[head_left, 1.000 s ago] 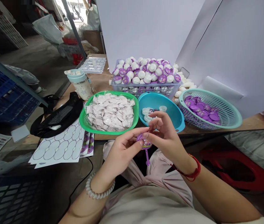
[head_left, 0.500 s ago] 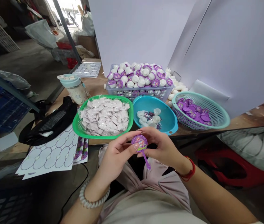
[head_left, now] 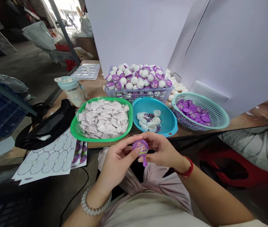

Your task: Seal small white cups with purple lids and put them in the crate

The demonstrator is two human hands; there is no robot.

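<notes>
Both my hands hold one small round cup with a purple printed lid [head_left: 140, 147] over my lap, just in front of the table edge. A thin purple spoon [head_left: 144, 162] sticks down from under it. My left hand [head_left: 119, 160] pinches the cup's left side with thumb and forefinger. My right hand [head_left: 162, 151] wraps around its right side, fingers curled. Just beyond them stands a blue bowl [head_left: 169, 118] with a few small white cups and purple bits.
A green basket [head_left: 75, 126] holds white sachets. A teal basket [head_left: 219, 119] holds purple lids. A lilac crate [head_left: 137, 93] is heaped with finished cups. Sticker sheets [head_left: 48, 157], a black bag [head_left: 48, 123] and a bottle [head_left: 71, 90] lie left. White boards stand behind.
The lidded cup turned face up between my fingers and sank slightly toward my lap. My right hand's fingers closed in around it. The view shifted a little to the right.
</notes>
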